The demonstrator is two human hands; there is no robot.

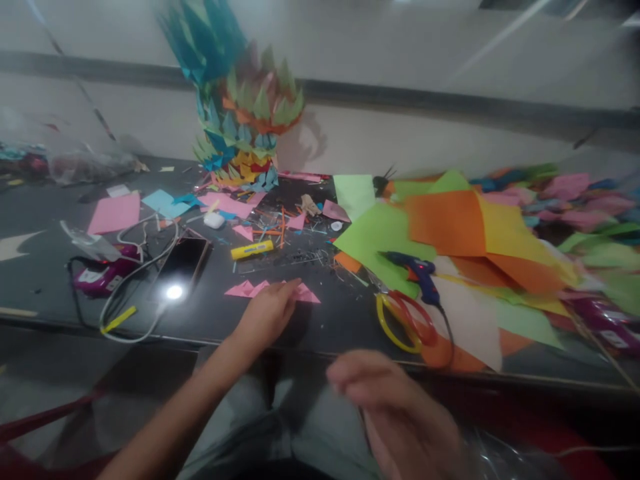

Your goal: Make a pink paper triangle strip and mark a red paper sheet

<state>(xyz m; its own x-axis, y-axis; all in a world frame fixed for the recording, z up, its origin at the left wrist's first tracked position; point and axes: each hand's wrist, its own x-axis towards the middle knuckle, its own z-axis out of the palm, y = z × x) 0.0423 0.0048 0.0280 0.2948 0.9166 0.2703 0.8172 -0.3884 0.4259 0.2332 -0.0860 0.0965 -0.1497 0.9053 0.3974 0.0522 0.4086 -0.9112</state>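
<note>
On the dark table, a row of pink folded-paper pieces (307, 294) with pointed tips lies near the front edge. My left hand (273, 310) rests over the middle of that row, fingers extended to the right and touching the paper; some fingertips are hidden. Blurred by motion, my right hand (400, 407) is raised in front of the table edge, fingers stretched out and nothing seen in them. Just behind the pink row lies a yellow glue stick (253, 250). A blue glue gun (424, 277) lies to the right on coloured paper sheets.
A tall layered origami model (245, 127) stands at the back. At left are a phone (185, 263) with its light on, a white cable and a purple power strip (107, 272). Yellow and red tape rolls (397, 323) sit at the front edge. Scraps (280, 223) litter the centre.
</note>
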